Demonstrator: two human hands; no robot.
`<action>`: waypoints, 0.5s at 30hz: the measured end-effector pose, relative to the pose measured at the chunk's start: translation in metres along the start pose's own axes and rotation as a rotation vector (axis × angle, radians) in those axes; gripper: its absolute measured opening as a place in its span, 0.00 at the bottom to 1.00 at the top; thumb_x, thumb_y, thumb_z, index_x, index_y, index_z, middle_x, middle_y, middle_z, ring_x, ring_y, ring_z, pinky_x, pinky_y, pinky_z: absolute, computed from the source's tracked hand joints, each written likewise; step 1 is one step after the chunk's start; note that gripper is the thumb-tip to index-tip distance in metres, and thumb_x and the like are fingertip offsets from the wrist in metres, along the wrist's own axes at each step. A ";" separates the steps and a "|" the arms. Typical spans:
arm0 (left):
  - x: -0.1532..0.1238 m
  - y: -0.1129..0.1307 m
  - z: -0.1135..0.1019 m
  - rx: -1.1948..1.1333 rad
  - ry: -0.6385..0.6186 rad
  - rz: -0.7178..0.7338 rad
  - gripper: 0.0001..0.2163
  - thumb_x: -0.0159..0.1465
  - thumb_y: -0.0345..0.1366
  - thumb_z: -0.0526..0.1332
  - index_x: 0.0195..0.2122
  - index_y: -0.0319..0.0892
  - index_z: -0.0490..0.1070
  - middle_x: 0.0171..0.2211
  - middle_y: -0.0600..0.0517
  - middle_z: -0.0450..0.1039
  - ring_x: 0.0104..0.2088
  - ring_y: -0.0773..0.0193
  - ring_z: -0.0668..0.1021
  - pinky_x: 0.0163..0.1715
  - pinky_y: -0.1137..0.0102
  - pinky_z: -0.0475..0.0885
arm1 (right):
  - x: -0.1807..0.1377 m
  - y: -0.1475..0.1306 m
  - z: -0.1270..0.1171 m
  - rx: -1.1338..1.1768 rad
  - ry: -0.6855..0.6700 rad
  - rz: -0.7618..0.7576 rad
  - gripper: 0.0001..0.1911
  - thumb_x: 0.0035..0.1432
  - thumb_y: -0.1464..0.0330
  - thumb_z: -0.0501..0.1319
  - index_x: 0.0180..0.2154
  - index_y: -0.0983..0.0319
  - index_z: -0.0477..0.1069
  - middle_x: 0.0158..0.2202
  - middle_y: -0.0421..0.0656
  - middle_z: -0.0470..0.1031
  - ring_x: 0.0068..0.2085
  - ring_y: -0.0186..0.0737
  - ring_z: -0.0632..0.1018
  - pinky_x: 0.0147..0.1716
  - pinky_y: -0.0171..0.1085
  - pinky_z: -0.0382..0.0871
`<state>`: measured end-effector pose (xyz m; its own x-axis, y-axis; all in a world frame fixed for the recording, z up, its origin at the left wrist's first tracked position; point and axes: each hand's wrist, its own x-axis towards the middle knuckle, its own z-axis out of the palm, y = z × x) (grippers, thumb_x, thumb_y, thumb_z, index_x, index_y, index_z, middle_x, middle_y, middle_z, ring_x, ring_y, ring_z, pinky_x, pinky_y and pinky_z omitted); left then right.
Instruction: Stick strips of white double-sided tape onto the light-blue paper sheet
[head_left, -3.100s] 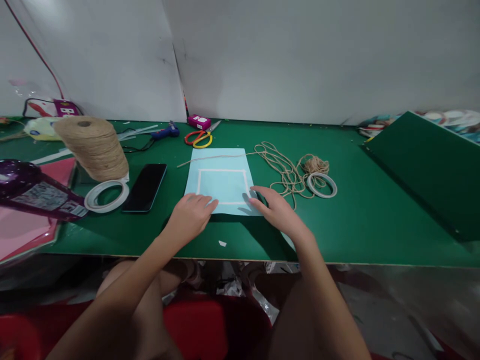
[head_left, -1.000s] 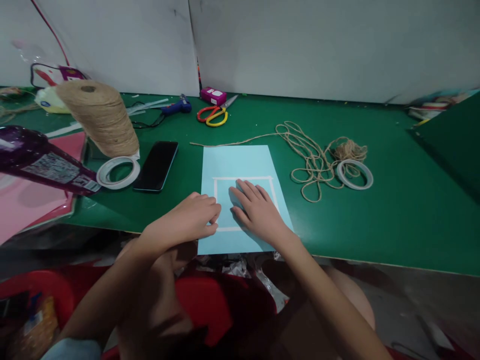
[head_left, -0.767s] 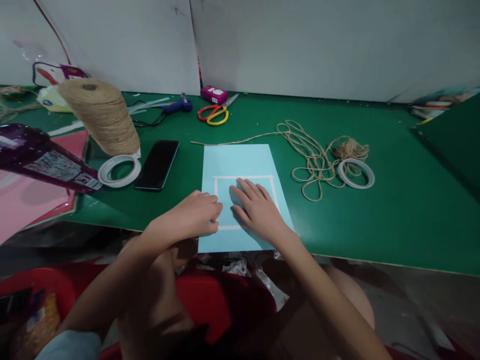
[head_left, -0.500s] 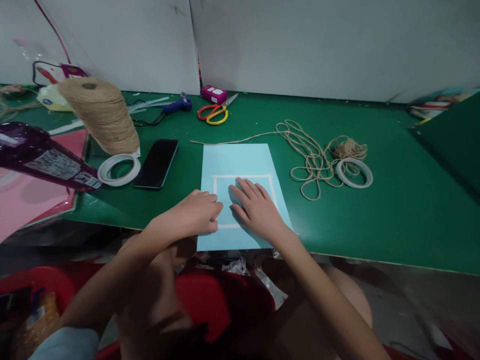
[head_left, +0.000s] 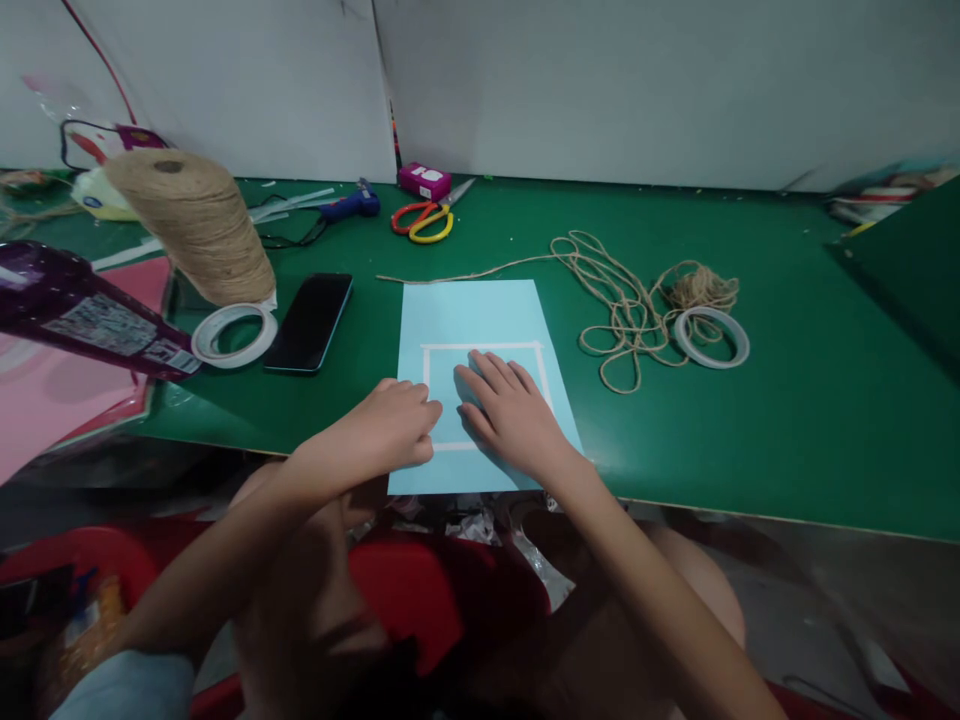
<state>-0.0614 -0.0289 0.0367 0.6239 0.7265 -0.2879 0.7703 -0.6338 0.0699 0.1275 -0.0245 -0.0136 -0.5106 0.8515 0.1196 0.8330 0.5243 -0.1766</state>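
A light blue sheet of paper (head_left: 471, 312) lies at the front edge of the green table, with white tape strips (head_left: 484, 347) forming a rectangle on it. My right hand (head_left: 510, 408) rests flat on the paper inside that rectangle, fingers outstretched. Over the rectangle's left side is my left hand (head_left: 397, 422), its fingers curled into a closed shape; whatever they may hold is hidden. Part of the left and lower tape strips is covered by my hands. Just beyond the paper's top edge runs a strand of jute twine (head_left: 480, 273).
Right of the paper lie loose twine loops (head_left: 619, 315) and a tape roll (head_left: 686, 352). Scissors (head_left: 431, 222), a purple box (head_left: 425, 181) and a blue glue gun (head_left: 351, 205) lie behind. To the left are a phone (head_left: 311, 322), another tape roll (head_left: 201, 350), a twine spool (head_left: 199, 225) and a purple bottle (head_left: 97, 315).
The view has shifted slightly. Both hands keep nearly the same place and pose on the paper.
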 end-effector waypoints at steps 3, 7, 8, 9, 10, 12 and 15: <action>0.000 0.006 -0.005 0.004 -0.037 -0.026 0.06 0.56 0.28 0.51 0.31 0.39 0.67 0.32 0.46 0.69 0.36 0.57 0.71 0.40 0.62 0.63 | 0.000 0.000 0.001 -0.004 0.005 0.001 0.25 0.65 0.61 0.45 0.60 0.61 0.57 0.65 0.47 0.51 0.64 0.47 0.55 0.61 0.48 0.48; 0.001 0.013 -0.010 0.026 -0.095 -0.066 0.07 0.56 0.26 0.50 0.30 0.38 0.67 0.32 0.45 0.69 0.36 0.56 0.73 0.40 0.61 0.63 | 0.000 0.001 0.002 -0.011 0.011 -0.009 0.25 0.65 0.61 0.45 0.60 0.61 0.57 0.65 0.48 0.51 0.64 0.47 0.55 0.61 0.48 0.49; 0.001 0.014 -0.010 0.024 -0.095 -0.071 0.07 0.56 0.25 0.50 0.30 0.38 0.67 0.32 0.45 0.69 0.36 0.56 0.73 0.40 0.61 0.63 | 0.000 0.001 0.002 -0.010 0.014 -0.010 0.25 0.65 0.61 0.45 0.60 0.61 0.57 0.65 0.48 0.51 0.64 0.47 0.55 0.60 0.48 0.49; 0.001 0.015 -0.011 0.020 -0.090 -0.071 0.07 0.56 0.25 0.50 0.30 0.38 0.67 0.32 0.45 0.69 0.36 0.56 0.73 0.40 0.61 0.63 | 0.000 0.001 0.002 -0.009 0.017 -0.010 0.25 0.65 0.61 0.46 0.60 0.61 0.57 0.65 0.48 0.51 0.64 0.47 0.55 0.60 0.48 0.49; 0.001 0.015 -0.010 0.021 -0.084 -0.067 0.07 0.56 0.25 0.50 0.30 0.38 0.67 0.32 0.45 0.69 0.35 0.56 0.73 0.39 0.61 0.63 | -0.001 0.001 0.002 -0.009 0.020 -0.010 0.25 0.65 0.61 0.45 0.60 0.61 0.57 0.65 0.48 0.51 0.64 0.47 0.55 0.60 0.48 0.49; 0.000 0.016 -0.009 0.037 -0.070 -0.050 0.08 0.56 0.25 0.50 0.30 0.37 0.67 0.32 0.44 0.69 0.35 0.55 0.73 0.39 0.61 0.63 | -0.001 0.001 0.002 -0.011 0.019 -0.010 0.25 0.65 0.61 0.45 0.60 0.61 0.57 0.65 0.48 0.51 0.64 0.47 0.55 0.60 0.48 0.49; 0.001 0.016 -0.004 0.049 -0.043 -0.048 0.07 0.56 0.24 0.50 0.30 0.37 0.66 0.32 0.44 0.69 0.34 0.55 0.74 0.39 0.60 0.63 | -0.002 0.001 0.002 -0.012 0.012 -0.012 0.25 0.65 0.62 0.45 0.60 0.62 0.57 0.65 0.48 0.52 0.64 0.47 0.55 0.60 0.48 0.49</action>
<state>-0.0485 -0.0374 0.0413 0.5797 0.7449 -0.3303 0.7909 -0.6119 0.0082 0.1285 -0.0254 -0.0161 -0.5181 0.8448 0.1339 0.8292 0.5345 -0.1635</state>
